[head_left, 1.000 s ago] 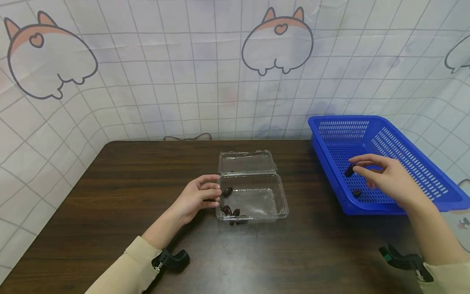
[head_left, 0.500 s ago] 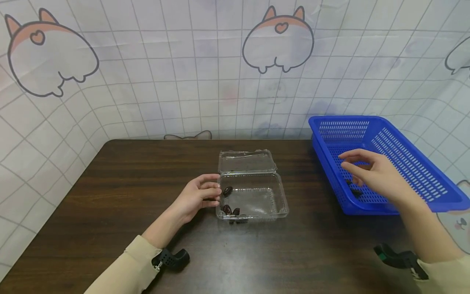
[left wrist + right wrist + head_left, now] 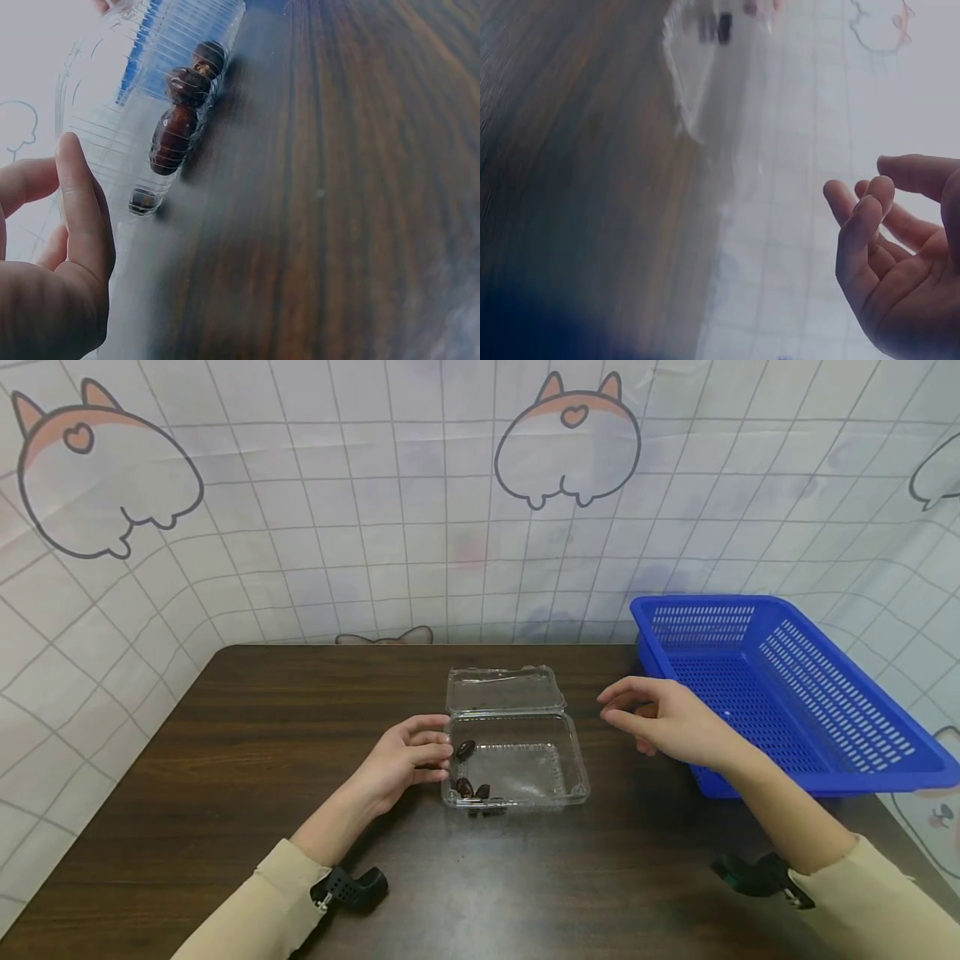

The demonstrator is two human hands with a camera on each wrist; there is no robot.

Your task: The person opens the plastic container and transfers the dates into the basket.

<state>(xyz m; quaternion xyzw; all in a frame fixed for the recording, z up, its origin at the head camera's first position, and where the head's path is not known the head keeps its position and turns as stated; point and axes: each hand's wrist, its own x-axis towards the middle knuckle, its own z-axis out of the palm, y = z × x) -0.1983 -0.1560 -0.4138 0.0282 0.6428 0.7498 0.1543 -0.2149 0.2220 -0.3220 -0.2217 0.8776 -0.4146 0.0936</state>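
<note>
My left hand rests its fingertips against the left side of a clear plastic clamshell box, whose lid is folded back. Several dark, wrinkled dates lie along the box's left side and near corner. Through the clear wall in the left wrist view, more of these shiny brown dates show in a row. To the right of the box my right hand hovers over the table with loosely bent fingers. The right wrist view shows a gap between thumb and fingers, with nothing in it.
A blue plastic basket with slotted walls stands at the right of the dark wooden table. My right hand and forearm overlap its left wall. A white grid-patterned cloth hangs behind the table.
My right hand has let go of a date in the blue basket, where it lay beside another, and has moved left out toward the box. The left hand and the box stay put.
</note>
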